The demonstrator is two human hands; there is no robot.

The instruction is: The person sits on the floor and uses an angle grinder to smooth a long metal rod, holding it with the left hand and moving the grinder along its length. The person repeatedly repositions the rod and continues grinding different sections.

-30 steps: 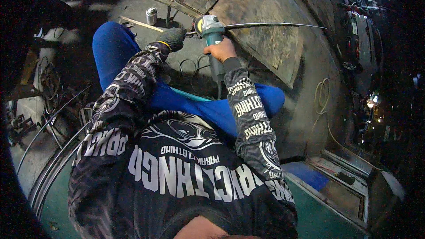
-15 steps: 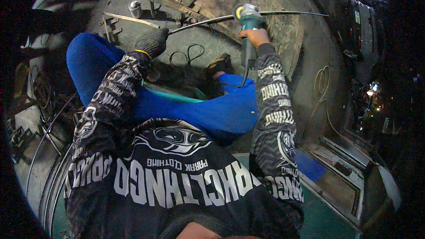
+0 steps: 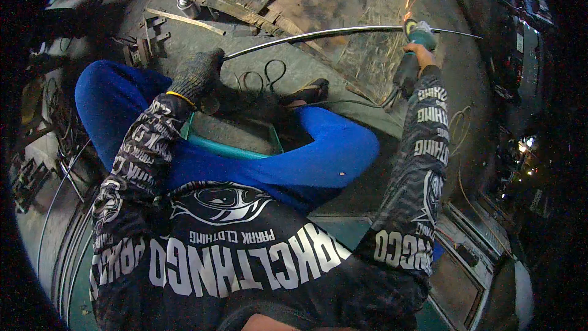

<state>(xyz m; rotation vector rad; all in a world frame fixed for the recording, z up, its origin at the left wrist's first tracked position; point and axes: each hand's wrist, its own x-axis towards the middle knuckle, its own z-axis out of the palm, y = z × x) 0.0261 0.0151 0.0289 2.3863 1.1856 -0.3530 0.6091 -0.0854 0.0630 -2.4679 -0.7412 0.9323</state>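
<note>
In a grey knit glove, my left hand (image 3: 197,75) is closed round the near end of a long, thin metal rod (image 3: 318,34) that reaches away to the right. My bare right hand (image 3: 422,55) grips a teal angle grinder (image 3: 421,38) by its body. The grinder's yellowish disc (image 3: 410,26) meets the rod toward its far right end, and orange sparks (image 3: 407,7) fly up from there. A dark power cord (image 3: 367,105) trails from the grinder's rear toward my foot.
Wooden boards (image 3: 306,0) lie on the floor ahead. A spray can (image 3: 188,8) stands at the far left beside wood strips (image 3: 187,21) and metal brackets (image 3: 147,40). A looped cable (image 3: 275,73) lies near my sandalled foot (image 3: 312,92). Framed metal pieces (image 3: 471,270) sit at the lower right.
My right hand has carried the grinder rightward along the rod toward its far end. Sparks now show at the disc. My left hand has shifted slightly left and nearer, still holding the rod.
</note>
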